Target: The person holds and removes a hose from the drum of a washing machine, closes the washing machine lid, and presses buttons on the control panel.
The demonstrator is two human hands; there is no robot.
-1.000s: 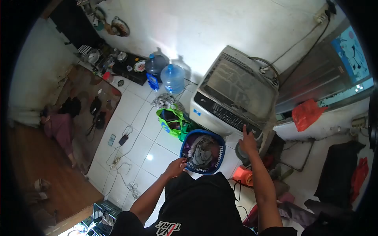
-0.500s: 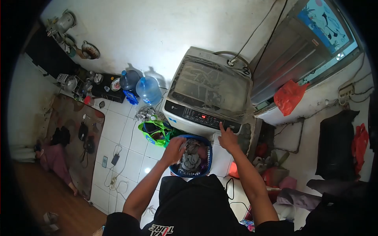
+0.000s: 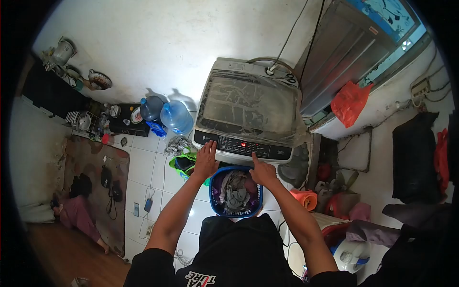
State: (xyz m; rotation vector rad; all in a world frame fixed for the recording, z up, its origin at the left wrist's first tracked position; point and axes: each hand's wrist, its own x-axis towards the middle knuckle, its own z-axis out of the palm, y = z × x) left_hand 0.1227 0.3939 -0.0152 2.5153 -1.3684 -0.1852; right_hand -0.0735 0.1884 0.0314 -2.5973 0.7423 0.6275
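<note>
A top-load washing machine [image 3: 248,105] stands against the wall, its dark lid down. Red digits, which look like 46, glow on its control panel [image 3: 229,144]. My right hand [image 3: 263,172] has its index finger stretched to the panel's front buttons, the other fingers curled and holding nothing. At the panel's left end lies my left hand [image 3: 206,161], its fingers extended against the machine's front edge. Below both hands, close to my body, a blue laundry basket [image 3: 213,203] holds crumpled grey and purple clothes [image 3: 234,191].
Two large water bottles [image 3: 176,117] and a green bag [image 3: 184,162] are left of the machine. A person [image 3: 81,217] lies on the mat at far left. Cables and a phone [image 3: 136,209] lie on the tiles. A red plastic bag [image 3: 351,103] hangs at right.
My left hand has moved from above the basket up to the panel's left end. My right index finger has shifted left along the buttons. The view has also shifted.
</note>
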